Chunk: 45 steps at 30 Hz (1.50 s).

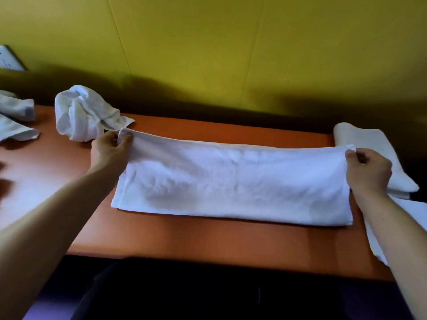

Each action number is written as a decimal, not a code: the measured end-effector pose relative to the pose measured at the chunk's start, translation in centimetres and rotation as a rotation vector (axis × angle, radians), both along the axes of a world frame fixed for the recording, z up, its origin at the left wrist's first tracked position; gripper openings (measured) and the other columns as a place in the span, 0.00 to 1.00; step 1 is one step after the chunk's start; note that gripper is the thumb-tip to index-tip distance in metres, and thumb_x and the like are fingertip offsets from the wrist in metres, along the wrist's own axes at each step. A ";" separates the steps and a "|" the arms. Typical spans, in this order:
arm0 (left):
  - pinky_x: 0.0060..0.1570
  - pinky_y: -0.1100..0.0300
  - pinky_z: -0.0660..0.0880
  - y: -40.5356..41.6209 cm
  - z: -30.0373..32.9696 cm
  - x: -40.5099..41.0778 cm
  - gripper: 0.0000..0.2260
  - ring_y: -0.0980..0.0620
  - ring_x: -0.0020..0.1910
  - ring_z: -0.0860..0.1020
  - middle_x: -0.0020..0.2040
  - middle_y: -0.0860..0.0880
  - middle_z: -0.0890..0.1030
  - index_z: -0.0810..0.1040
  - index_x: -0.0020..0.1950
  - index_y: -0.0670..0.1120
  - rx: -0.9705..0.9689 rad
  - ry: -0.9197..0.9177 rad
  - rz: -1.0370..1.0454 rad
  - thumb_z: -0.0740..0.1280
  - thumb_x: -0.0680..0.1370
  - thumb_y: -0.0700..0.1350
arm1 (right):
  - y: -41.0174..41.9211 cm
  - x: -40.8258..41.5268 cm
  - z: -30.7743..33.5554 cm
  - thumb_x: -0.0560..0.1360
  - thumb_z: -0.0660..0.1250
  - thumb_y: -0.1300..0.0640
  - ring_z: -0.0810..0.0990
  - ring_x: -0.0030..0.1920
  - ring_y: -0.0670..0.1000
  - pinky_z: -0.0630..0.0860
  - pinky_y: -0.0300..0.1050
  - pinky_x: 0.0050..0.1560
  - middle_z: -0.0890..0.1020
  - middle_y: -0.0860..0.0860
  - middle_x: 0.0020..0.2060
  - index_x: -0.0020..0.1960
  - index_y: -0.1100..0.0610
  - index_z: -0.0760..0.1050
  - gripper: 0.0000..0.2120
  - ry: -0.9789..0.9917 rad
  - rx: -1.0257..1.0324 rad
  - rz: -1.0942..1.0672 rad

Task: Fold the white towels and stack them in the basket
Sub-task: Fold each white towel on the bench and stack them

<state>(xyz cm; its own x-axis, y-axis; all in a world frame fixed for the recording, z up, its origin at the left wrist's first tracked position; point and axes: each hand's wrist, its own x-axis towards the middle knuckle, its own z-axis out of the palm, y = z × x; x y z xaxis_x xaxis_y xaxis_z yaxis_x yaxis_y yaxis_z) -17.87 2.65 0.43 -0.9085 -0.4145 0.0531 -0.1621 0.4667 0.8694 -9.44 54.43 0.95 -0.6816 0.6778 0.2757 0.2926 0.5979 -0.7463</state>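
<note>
We see a long white towel (233, 181), seemingly folded double, lying flat across the table (208, 241). Our left hand (108, 148) pinches its far left corner; our right hand (367, 169) pinches the far right.

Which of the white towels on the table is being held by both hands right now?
The long towel spread flat at the table's centre: the left hand and right hand pinch its far corners. The crumpled towel behind lies untouched.

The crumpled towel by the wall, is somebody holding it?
No, the crumpled towel lies loose on the table, while the left hand and right hand pinch the far corners of the long towel.
</note>
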 end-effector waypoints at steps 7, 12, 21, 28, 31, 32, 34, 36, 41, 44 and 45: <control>0.32 0.59 0.70 1.0 -3.1 -5.8 0.17 0.47 0.37 0.76 0.39 0.45 0.79 0.79 0.48 0.44 -0.057 -0.034 0.021 0.65 0.80 0.58 | 0.5 -5.1 -2.8 0.82 0.64 0.56 0.80 0.56 0.63 0.70 0.45 0.55 0.83 0.63 0.54 0.58 0.65 0.81 0.14 -0.097 0.039 -0.018; 0.41 0.54 0.71 1.0 -5.4 -7.5 0.17 0.44 0.44 0.79 0.45 0.44 0.81 0.80 0.54 0.45 -0.111 -0.056 0.066 0.64 0.80 0.58 | 0.8 -6.9 -4.6 0.82 0.64 0.54 0.81 0.53 0.63 0.73 0.48 0.55 0.84 0.63 0.53 0.57 0.64 0.81 0.15 -0.102 0.095 -0.012; 0.59 0.43 0.67 5.1 -7.3 -0.8 0.19 0.35 0.59 0.72 0.67 0.41 0.74 0.74 0.70 0.49 -0.699 0.137 -0.201 0.63 0.80 0.53 | -2.9 -5.0 -6.7 0.77 0.62 0.52 0.75 0.58 0.65 0.71 0.58 0.57 0.78 0.61 0.58 0.64 0.57 0.75 0.17 -0.147 0.607 0.325; 0.77 0.43 0.51 9.2 -9.5 7.1 0.29 0.43 0.80 0.56 0.82 0.51 0.57 0.54 0.82 0.58 -0.926 -0.056 -0.689 0.47 0.81 0.63 | -4.1 -0.5 -9.4 0.80 0.46 0.38 0.63 0.77 0.56 0.60 0.58 0.76 0.65 0.52 0.78 0.78 0.47 0.62 0.29 -0.501 0.511 0.503; 0.78 0.43 0.45 7.8 -9.0 5.9 0.29 0.45 0.82 0.50 0.83 0.54 0.50 0.47 0.81 0.63 -0.955 -0.097 -0.755 0.42 0.80 0.67 | -4.4 2.3 -9.5 0.80 0.46 0.38 0.60 0.79 0.55 0.56 0.57 0.77 0.63 0.53 0.79 0.79 0.47 0.61 0.31 -0.519 0.512 0.497; 0.78 0.44 0.44 7.5 -8.8 5.8 0.29 0.46 0.82 0.48 0.83 0.55 0.49 0.45 0.81 0.65 -0.965 -0.108 -0.775 0.41 0.79 0.67 | -4.5 3.0 -9.5 0.80 0.47 0.39 0.58 0.79 0.54 0.54 0.56 0.78 0.62 0.52 0.79 0.80 0.47 0.60 0.30 -0.524 0.493 0.507; 0.78 0.45 0.43 7.0 -8.8 5.9 0.29 0.46 0.82 0.47 0.83 0.55 0.47 0.43 0.80 0.66 -0.990 -0.118 -0.788 0.40 0.79 0.68 | -4.7 4.0 -9.4 0.82 0.50 0.41 0.56 0.80 0.53 0.50 0.53 0.79 0.60 0.52 0.80 0.80 0.48 0.58 0.28 -0.530 0.440 0.525; 0.78 0.44 0.44 7.0 -8.7 6.4 0.29 0.45 0.82 0.48 0.83 0.54 0.47 0.42 0.80 0.65 -1.004 -0.135 -0.787 0.40 0.78 0.68 | -4.8 5.1 -8.8 0.82 0.55 0.45 0.61 0.78 0.56 0.56 0.55 0.78 0.64 0.56 0.78 0.79 0.53 0.62 0.28 -0.494 0.400 0.459; 0.77 0.42 0.44 7.4 -8.3 7.6 0.31 0.44 0.82 0.47 0.83 0.54 0.46 0.41 0.80 0.64 -0.988 -0.204 -0.750 0.38 0.77 0.68 | -5.6 10.1 -5.4 0.77 0.66 0.49 0.74 0.62 0.66 0.72 0.58 0.60 0.74 0.65 0.63 0.70 0.61 0.70 0.26 -0.600 0.411 -0.013; 0.76 0.41 0.46 7.5 -8.4 8.9 0.31 0.43 0.81 0.50 0.83 0.53 0.49 0.44 0.81 0.63 -0.984 -0.199 -0.723 0.39 0.78 0.67 | -6.3 12.5 -4.1 0.78 0.63 0.41 0.73 0.64 0.66 0.74 0.57 0.57 0.73 0.65 0.64 0.69 0.62 0.67 0.30 -0.836 0.241 -0.129; 0.76 0.42 0.46 7.5 -8.4 9.3 0.31 0.43 0.81 0.50 0.83 0.53 0.50 0.45 0.81 0.63 -0.977 -0.204 -0.718 0.39 0.78 0.67 | -6.2 12.9 -4.5 0.78 0.63 0.40 0.73 0.65 0.66 0.75 0.58 0.57 0.73 0.65 0.64 0.69 0.63 0.66 0.31 -0.829 0.177 -0.150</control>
<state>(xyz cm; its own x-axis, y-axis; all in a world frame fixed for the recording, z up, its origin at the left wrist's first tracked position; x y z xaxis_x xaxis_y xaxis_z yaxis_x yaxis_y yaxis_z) -8.53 10.12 -7.93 -0.9421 0.3170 -0.1093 0.3077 0.9469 0.0932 3.47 48.26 -3.58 -0.6162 0.7709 -0.1612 0.7872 0.5964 -0.1567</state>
